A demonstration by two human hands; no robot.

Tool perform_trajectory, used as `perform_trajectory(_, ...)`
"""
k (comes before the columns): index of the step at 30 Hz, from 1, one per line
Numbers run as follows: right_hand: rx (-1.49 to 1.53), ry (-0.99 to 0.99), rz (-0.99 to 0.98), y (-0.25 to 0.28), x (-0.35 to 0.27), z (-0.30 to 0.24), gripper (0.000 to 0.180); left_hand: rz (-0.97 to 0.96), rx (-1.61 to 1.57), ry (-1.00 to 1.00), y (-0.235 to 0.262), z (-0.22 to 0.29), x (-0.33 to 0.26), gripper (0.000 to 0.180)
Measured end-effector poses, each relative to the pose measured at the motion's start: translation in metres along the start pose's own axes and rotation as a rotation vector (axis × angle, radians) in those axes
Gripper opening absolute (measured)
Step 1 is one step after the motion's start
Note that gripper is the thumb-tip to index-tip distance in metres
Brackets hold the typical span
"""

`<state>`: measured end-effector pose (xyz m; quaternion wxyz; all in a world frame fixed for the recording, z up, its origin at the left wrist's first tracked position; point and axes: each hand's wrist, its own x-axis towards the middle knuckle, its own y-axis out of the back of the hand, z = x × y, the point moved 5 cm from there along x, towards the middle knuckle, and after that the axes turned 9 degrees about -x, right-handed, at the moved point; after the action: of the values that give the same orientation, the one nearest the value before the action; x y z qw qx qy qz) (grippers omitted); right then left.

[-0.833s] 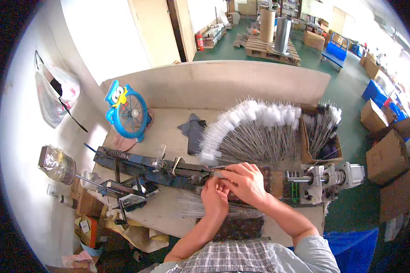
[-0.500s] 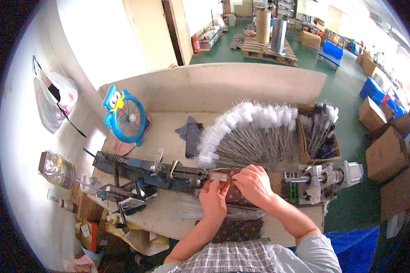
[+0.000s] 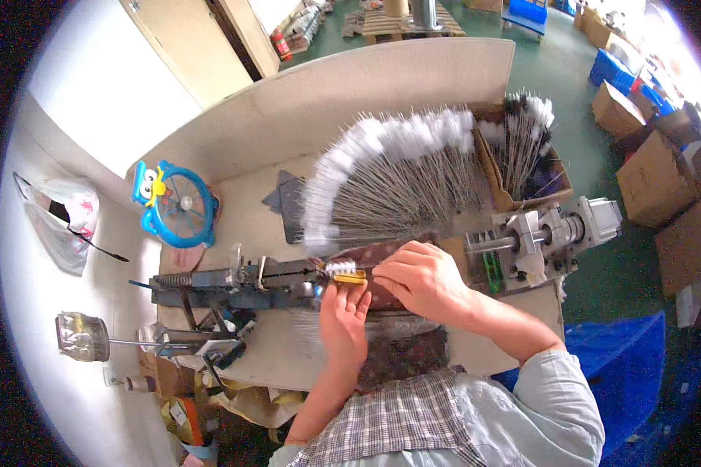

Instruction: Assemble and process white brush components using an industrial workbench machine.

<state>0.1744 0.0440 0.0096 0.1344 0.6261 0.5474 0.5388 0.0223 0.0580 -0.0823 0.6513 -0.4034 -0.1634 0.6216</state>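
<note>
My left hand (image 3: 345, 323) is raised over the middle of the bench, its fingertips closed round a small yellow piece (image 3: 350, 277). Directly above that piece lies a small white-bristled brush head (image 3: 340, 267), by the right end of a long dark metal machine (image 3: 245, 288). Just right of them my right hand (image 3: 419, 274) has thumb and fingers pinched together; what they hold, perhaps a thin wire, is too small to make out. Beyond the hands many wire-stemmed brushes (image 3: 401, 179) fan out, white tips outward. A dark red dotted cloth (image 3: 378, 300) lies beneath the hands.
Right of my right hand stands a metal fixture with shafts (image 3: 530, 237). A cardboard box (image 3: 514, 204) at the back right holds more brushes, some black-tipped. A blue duck-shaped fan (image 3: 181, 204) stands left. Thin wires lie near the front; a low board (image 3: 327, 89) edges the bench's back.
The view has tilted and shifted, so the bench sits higher and turned. A yellow piece and white bristles now show at my left fingertips, where a pale block showed before. My right hand stays close by.
</note>
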Motion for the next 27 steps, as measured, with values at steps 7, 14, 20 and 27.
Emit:
perform_trajectory(7, 0.07, -0.087, -0.2, -0.041, -0.05, 0.02, 0.011, 0.124, 0.227, -0.14, 0.093, 0.05, -0.021, 0.038)
perform_trajectory(14, -0.192, -0.128, -0.646, -0.098, -0.098, 0.027, 0.011, 0.677, -0.044, -0.431, 0.31, 0.171, -0.072, 0.032)
perform_trajectory(20, -0.207, -0.111, -0.621, -0.074, -0.07, 0.021, 0.012, 0.937, 0.161, -0.637, 0.35, 0.229, -0.095, 0.046)
perform_trajectory(27, -0.161, 0.008, -0.572, -0.103, -0.09, -0.012, 0.009, 0.657, 0.176, -0.577, 0.279, 0.131, -0.049, 0.035)
